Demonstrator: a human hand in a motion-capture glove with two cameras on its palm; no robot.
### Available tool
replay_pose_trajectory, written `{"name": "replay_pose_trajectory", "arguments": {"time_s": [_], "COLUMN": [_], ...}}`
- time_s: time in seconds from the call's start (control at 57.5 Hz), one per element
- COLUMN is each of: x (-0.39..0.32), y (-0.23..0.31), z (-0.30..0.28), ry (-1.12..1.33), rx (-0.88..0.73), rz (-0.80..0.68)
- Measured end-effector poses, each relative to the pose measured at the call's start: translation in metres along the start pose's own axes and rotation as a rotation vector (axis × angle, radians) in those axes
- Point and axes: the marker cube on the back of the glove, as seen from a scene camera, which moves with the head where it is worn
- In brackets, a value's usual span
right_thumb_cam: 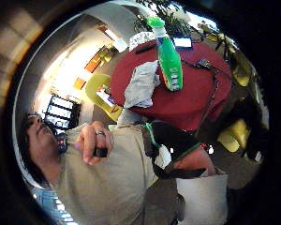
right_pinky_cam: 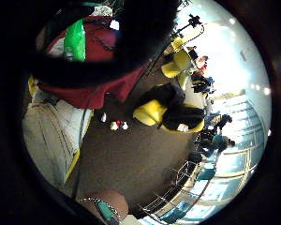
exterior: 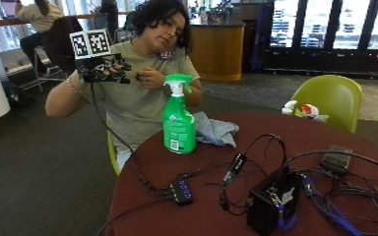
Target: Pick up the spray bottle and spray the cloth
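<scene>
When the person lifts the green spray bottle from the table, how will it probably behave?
The spray bottle is tall and narrow and stands upright on the red table, so a sideways push would probably tip it. It looks like rigid plastic, so likely stiff. Green shows nearly to its neck, so it may be heavy.

The person wears a khaki short-sleeved T-shirt [exterior: 135,98] with a small round badge [exterior: 166,55] near the collar. The right hand [exterior: 104,69] is in a black glove with black straps. A beaded bracelet [exterior: 71,86] circles that wrist. On the bare left hand [exterior: 148,78] there's a dark ring [right_thumb_cam: 100,133] on one finger. Dark curly hair [exterior: 159,12] tops it off.
</scene>
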Motion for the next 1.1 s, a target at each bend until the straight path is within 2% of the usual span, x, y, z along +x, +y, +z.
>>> {"name": "replay_pose_trajectory", "arguments": {"time_s": [0.522, 0.679, 0.975, 1.097], "x": [0.01, 0.006, -0.022, -0.035], "y": [-0.01, -0.027, -0.07, -0.092], "z": [0.013, 0.032, 0.086, 0.102], "ry": [-0.113, -0.339, -0.962, -1.11], "rx": [-0.067, -0.038, 0.089, 0.138], "rz": [0.02, 0.085, 0.222, 0.256]}}
